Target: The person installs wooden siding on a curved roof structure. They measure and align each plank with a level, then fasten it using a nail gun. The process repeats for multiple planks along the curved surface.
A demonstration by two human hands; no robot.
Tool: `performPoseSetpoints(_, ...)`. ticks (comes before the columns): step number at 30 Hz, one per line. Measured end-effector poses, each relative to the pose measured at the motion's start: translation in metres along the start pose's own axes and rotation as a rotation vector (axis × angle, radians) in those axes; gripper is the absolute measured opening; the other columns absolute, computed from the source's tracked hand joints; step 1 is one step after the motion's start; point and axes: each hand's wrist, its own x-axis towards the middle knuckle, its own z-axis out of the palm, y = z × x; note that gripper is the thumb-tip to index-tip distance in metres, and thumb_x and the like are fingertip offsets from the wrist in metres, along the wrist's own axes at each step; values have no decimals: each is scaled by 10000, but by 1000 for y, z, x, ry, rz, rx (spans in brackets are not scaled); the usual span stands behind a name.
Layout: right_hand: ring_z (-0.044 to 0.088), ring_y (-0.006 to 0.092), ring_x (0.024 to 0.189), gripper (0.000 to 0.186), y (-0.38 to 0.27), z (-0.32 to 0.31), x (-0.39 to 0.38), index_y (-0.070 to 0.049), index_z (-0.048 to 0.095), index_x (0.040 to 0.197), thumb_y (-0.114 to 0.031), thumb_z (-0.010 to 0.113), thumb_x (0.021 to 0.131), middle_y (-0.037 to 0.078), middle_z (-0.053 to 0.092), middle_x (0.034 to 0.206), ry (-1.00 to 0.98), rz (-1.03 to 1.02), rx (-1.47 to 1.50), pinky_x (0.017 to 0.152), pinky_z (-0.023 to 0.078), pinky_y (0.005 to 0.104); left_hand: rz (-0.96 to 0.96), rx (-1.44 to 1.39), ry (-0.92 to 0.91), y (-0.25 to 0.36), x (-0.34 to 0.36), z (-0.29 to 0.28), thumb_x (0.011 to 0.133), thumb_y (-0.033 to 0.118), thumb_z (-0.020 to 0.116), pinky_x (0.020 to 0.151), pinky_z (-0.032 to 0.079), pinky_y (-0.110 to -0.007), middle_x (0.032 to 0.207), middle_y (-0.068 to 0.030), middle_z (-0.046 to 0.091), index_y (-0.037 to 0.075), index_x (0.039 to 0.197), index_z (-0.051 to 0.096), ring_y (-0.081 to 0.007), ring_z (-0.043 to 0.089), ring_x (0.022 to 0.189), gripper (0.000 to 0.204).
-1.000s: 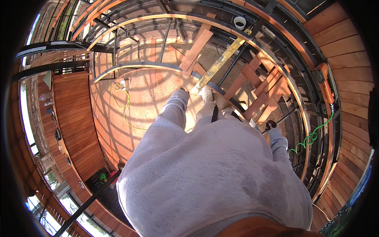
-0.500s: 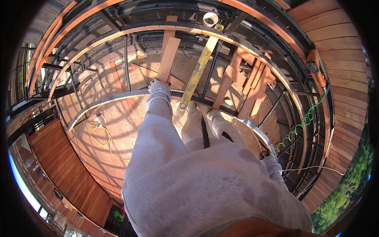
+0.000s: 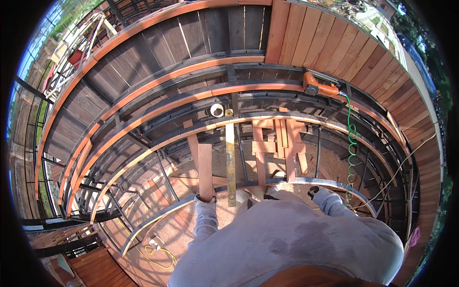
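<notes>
Left hand (image 3: pixel 206 199) gripping a plank's end (image 3: pixel 205 195)
Right hand (image 3: pixel 313 192) near the curved rail's near edge; its grip I cannot tell.

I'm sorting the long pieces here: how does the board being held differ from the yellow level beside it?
The board is reddish-brown wood; the level is yellow with dark, worn patches. The board looks shorter and wider, the level longer and narrower. The board is in the left hand's grip; the level is unheld. Both are straight and point away from the person.
</notes>
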Motion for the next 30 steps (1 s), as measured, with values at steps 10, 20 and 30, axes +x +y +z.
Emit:
performPoseSetpoints(10,665,185,979,499,-235,-197,-115,-88,599,1330,-315,738,909,79,730,1046,36,-867,650,894,519,320,827,-89,-476,157,-81,78,769,166,834,943,515,-333,1210,-90,624,33,1326,492,-200,612,1108,667)
performPoseSetpoints(20,675,327,908,456,-206,-243,-78,-118,673,1117,-521,616,911,130,697,936,458,-1088,-153,805,535,426,851,-57,-460,296,-140,85,864,11,714,962,502,-318,1168,-102,681,21,1271,585,-181,629,1115,427)
performPoseSetpoints(30,685,288,1003,558,-197,-363,-72,-135,638,1282,-420,770,820,117,715,1102,319,-1249,-39,883,542,376,614,-90,-294,315,-152,96,892,79,691,789,536,-357,993,-155,720,30,1123,652,-291,696,938,239)
